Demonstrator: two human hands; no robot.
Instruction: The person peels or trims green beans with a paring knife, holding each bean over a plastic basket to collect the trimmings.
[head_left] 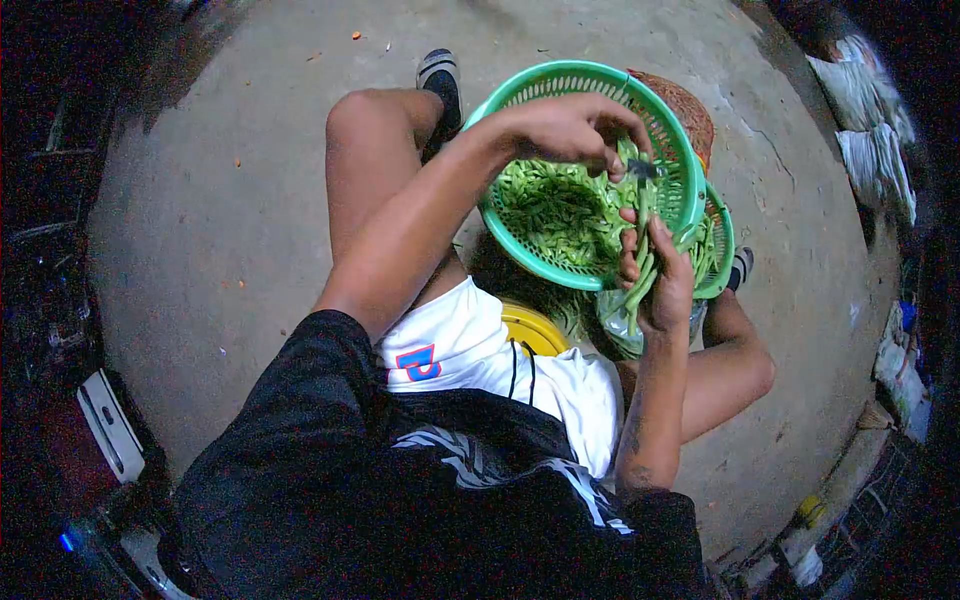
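Note:
My right hand (668, 285) is closed round a small bunch of long green beans (642, 278), their ends pointing up toward my other hand. My left hand (575, 132) reaches across from the left, its fingers and thumb pinched on a small dark tool (643, 169) that looks like a blade. The tool meets the tops of the beans; its exact shape is blurred. Both hands are over the right side of a green plastic basket (562, 68). Inside it lies a heap of thinly sliced green beans (560, 215).
A second green basket (724, 240) with whole beans stands partly under the first. Behind them is a reddish-brown sack (690, 110). Between my legs are a yellow round object (535, 328) and a clear plastic bag (618, 318). White sacks (875, 165) lie at the far right on the concrete floor (240, 220).

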